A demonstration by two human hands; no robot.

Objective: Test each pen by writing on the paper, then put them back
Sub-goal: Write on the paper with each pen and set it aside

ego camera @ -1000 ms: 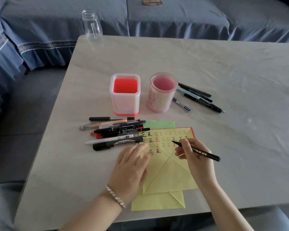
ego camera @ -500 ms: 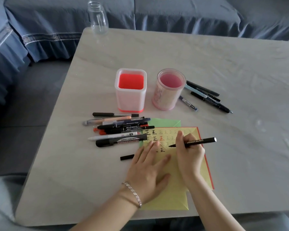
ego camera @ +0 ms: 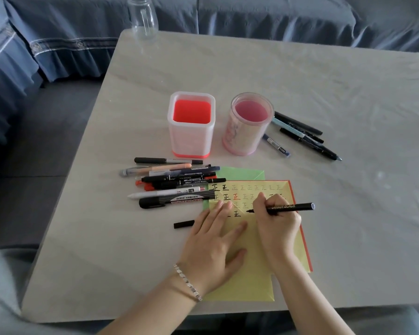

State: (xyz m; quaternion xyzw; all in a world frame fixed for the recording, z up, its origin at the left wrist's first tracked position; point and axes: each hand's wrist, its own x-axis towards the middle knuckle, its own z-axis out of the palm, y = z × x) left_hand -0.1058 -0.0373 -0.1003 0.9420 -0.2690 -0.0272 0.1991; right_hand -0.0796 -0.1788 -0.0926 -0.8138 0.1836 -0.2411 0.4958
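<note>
A: What surrounds the paper?
B: On the table point(ego camera: 324, 76), a pile of pens point(ego camera: 174, 182) lies just left of the yellow paper point(ego camera: 257, 240); two pink holders point(ego camera: 191, 124) stand behind, four more pens point(ego camera: 302, 134) to their right. A black cap point(ego camera: 183, 224) lies by the left hand point(ego camera: 213, 245), which is flat on the paper, gripping nothing.
A: And the change?
B: The right hand point(ego camera: 277, 226) grips the black pen point(ego camera: 283, 207); the tip, raised a second ago, now touches the paper.

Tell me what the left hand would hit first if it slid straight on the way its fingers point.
Likely the black whiteboard marker at the near edge of the pen pile; the left hand lies flat on the yellow paper.
</note>
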